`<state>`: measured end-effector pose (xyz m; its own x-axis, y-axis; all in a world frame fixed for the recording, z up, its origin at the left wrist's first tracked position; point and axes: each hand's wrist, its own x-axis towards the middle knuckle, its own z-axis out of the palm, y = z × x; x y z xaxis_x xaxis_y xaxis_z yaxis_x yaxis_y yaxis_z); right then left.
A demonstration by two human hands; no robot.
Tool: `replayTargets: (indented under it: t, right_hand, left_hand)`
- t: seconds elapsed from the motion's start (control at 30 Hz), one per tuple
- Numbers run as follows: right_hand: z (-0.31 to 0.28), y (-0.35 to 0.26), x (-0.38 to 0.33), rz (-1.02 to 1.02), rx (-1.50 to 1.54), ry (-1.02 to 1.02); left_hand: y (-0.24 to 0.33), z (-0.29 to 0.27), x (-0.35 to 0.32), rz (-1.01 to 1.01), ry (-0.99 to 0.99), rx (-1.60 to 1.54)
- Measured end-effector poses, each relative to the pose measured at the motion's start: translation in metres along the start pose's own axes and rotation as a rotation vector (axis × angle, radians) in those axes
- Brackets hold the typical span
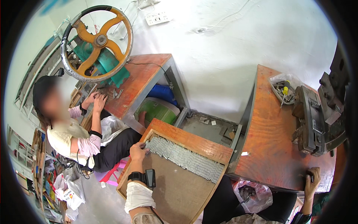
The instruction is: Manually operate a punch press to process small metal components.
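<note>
We see a tray [171, 186] framed in plain wood, its floor a matt brown board. Along its far edge, the pieces [184, 156] look like bare metal with a dull silver sheen. The right table [257, 130] is grained wood, slightly glossy, smudged dark towards its near right corner; by its right edge, the machine [313, 121] is dark, worn metal. Our sleeve [138, 196] is rumpled, matt cloth.

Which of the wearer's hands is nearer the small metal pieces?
Left. The left hand is at the left end of the metal pieces; the right hand is well away, at the right-hand table.
</note>
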<state>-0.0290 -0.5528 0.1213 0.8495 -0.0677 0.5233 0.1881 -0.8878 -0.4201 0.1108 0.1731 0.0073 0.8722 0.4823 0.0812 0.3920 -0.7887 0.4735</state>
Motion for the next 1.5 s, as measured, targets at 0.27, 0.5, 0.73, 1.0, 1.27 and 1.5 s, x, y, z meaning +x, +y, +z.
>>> replayTargets:
  t: [0.27,0.5,0.73,1.0,1.27,1.5]
  right_hand:
    - [-0.002,-0.003,0.000,-0.002,-0.021,-0.020]
    - [-0.002,-0.009,0.001,0.030,-0.032,-0.027]
    - [-0.001,-0.008,0.001,0.010,-0.042,-0.018]
    - [0.000,-0.010,0.002,0.009,-0.067,-0.012]
    - [0.002,-0.015,0.006,-0.005,-0.054,-0.017]
    - [0.002,-0.015,0.003,-0.011,-0.055,-0.011]
  left_hand:
    - [0.015,-0.001,0.010,-0.078,0.076,0.210]
    - [0.027,-0.005,0.009,-0.115,-0.002,0.182]
    - [0.026,-0.005,0.008,-0.143,0.025,0.188]
    - [0.025,-0.006,0.019,-0.032,-0.039,0.241]
    - [0.022,-0.017,0.004,-0.063,-0.045,0.305]
    - [0.017,-0.013,-0.044,-0.150,-0.087,0.203]
